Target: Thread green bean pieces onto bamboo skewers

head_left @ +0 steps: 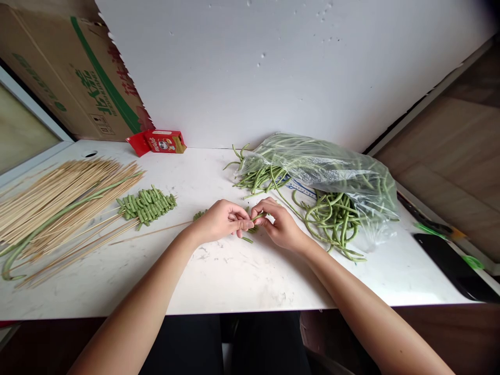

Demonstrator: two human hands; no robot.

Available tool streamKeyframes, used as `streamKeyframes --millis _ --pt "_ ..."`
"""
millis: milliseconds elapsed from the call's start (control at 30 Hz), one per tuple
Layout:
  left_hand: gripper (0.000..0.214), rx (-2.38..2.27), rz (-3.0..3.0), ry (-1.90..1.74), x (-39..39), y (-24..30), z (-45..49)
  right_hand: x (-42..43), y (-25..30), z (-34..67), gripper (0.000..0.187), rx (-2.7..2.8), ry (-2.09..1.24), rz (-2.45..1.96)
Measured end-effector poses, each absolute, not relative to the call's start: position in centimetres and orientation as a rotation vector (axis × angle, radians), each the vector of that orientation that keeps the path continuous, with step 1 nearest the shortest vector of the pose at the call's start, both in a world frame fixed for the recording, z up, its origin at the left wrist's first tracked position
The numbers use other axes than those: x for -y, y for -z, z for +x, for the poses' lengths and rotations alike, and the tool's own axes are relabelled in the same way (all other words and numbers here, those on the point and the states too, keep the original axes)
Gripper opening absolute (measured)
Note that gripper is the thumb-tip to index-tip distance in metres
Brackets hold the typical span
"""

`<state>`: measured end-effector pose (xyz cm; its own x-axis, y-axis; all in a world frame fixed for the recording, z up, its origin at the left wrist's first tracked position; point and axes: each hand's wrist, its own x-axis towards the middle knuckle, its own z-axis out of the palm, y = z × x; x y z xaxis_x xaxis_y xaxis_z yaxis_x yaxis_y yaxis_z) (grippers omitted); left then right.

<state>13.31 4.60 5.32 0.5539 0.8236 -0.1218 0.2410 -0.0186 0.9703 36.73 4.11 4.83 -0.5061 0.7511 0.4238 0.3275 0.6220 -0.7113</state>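
Observation:
In the middle of the table my left hand (221, 221) and my right hand (283, 226) meet, fingers closed in a pinch. Between their fingertips is a length of green bean (258, 216). Cut bean pieces (247, 239) show on the table just under the hands. More bean pieces (199, 214) peek out behind my left hand, which partly hides them. A thin wooden skewer (152, 234) reaches left from beside my left wrist; whether the hand touches it is hidden. To the left lie finished-looking rows of short bean pieces (146, 207) threaded on skewers.
Many bare skewers (66, 195) lie at the left, with a long bean (70, 211) across them. A clear plastic bag (332, 161) spills long beans (339, 219) at the right. A red box (166, 141) stands behind; a black phone-like object (449, 265) lies far right.

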Motion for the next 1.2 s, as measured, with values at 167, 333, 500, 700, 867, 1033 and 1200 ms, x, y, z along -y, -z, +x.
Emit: streamKeyframes --millis 167,333,500,700,867,1033,1200 --pt "0.033 -0.890 1.597 -0.600 -4.5 -5.2 13.4 -4.1 -5.0 36.8 0.016 2.138 -0.750 -0.823" --pt "0.029 -0.852 1.598 -0.597 -4.5 -5.1 13.4 -4.1 -5.2 37.0 0.020 2.087 -0.915 -0.793" --pt "0.031 -0.837 1.614 -0.584 -4.5 -5.5 13.2 -4.3 -5.3 37.3 0.031 2.037 -1.097 -0.764" --pt "0.036 -0.978 1.606 -0.840 -5.5 -6.2 11.7 -5.4 -4.7 38.2 0.038 1.792 -1.149 -0.843" --pt "0.041 -1.049 1.546 -1.030 -6.5 -4.9 11.8 -6.2 -3.4 38.2 0.034 1.990 -0.676 -1.054" --pt "0.040 -1.085 1.589 -1.013 -6.7 -4.0 12.3 -6.1 -3.3 38.0 0.027 2.175 -0.606 -1.046" --pt "0.043 -1.092 1.606 -0.988 -6.6 -4.2 12.2 -5.9 -4.0 38.1 0.045 2.210 -0.634 -1.085"
